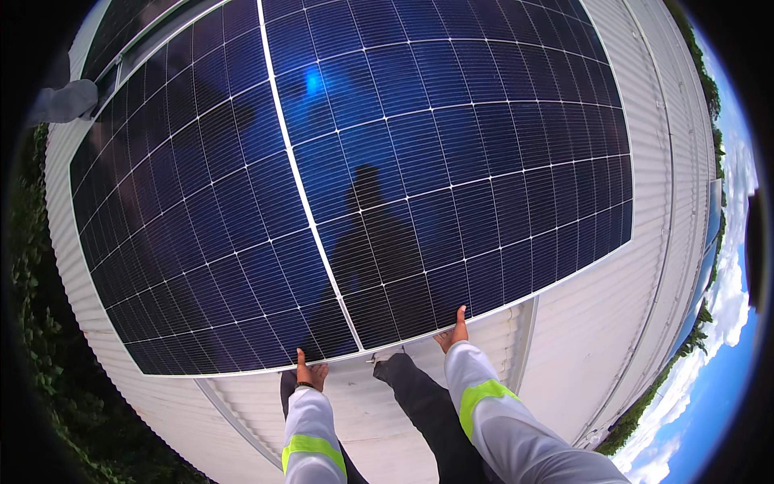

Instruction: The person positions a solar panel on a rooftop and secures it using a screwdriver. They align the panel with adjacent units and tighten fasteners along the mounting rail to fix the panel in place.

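A large dark blue solar panel (500, 210) with a silver rim fills most of the head view, and a dark silhouette shows in its glass. My left hand (310, 369) grips the panel's near edge left of its middle divider, thumb upward. My right hand (451, 332) grips the same edge farther right, also with its thumb up. The fingers under the rim are partly hidden. Both my sleeves are pale with yellow-green bands. Below the panel, my dark-clothed legs (419, 411) stand on a white ribbed metal roof (588, 339).
A co-worker's grey-clad limb (64, 101) is at the far upper left, beside another panel (113, 28) and a metal rail (153, 40). More rails (230, 415) run under my panel. Foliage (36, 323) lies beyond the roof's left edge; sky and trees show at the right.
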{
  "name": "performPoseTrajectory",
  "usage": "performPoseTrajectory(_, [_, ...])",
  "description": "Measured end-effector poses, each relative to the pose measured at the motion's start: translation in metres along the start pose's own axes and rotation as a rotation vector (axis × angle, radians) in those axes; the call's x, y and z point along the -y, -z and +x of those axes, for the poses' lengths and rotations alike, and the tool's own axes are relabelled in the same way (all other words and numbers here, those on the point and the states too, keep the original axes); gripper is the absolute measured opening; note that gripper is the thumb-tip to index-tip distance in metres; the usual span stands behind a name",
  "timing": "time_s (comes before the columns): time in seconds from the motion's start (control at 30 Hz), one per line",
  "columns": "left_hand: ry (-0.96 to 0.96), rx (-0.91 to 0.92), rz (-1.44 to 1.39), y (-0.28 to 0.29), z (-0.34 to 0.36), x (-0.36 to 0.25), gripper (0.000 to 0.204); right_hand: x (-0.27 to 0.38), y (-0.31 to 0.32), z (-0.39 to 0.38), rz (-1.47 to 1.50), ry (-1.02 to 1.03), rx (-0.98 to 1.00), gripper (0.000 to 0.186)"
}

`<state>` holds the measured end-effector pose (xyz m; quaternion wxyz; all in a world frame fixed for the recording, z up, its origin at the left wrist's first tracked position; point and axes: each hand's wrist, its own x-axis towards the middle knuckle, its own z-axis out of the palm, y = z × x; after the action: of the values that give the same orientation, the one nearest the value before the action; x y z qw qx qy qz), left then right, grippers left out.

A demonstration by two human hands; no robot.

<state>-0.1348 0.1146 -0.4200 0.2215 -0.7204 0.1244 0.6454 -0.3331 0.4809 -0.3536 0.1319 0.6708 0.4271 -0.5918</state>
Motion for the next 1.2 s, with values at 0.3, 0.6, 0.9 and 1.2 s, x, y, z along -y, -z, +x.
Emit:
performPoseTrajectory(0.3, [-0.57, 0.086, 1.368, -0.123, -0.166, -0.007, 0.057, 0.101, 0.029, -0.134, -0.98, 0.093, 0.296, 0.06])
performPoseTrajectory(0.6, [-0.745, 0.489, 1.228, -0.209, -0.367, 0.009, 0.054, 0.117, 0.185, -0.265, -0.636, 0.34, 0.249, 0.038])
performPoseTrajectory(0.9, [-0.685, 0.255, 1.403, -0.019, -0.428, 0.073, 0.05, 0.017, 0.459, -0.362, -0.75, 0.273, 0.105, 0.039])
performPoseTrajectory(1.2, [-0.35, -0.2, 1.635, 0.167, -0.472, 0.083, 0.046, 0.006, 0.612, -0.414, -0.563, 0.178, -0.093, 0.041])
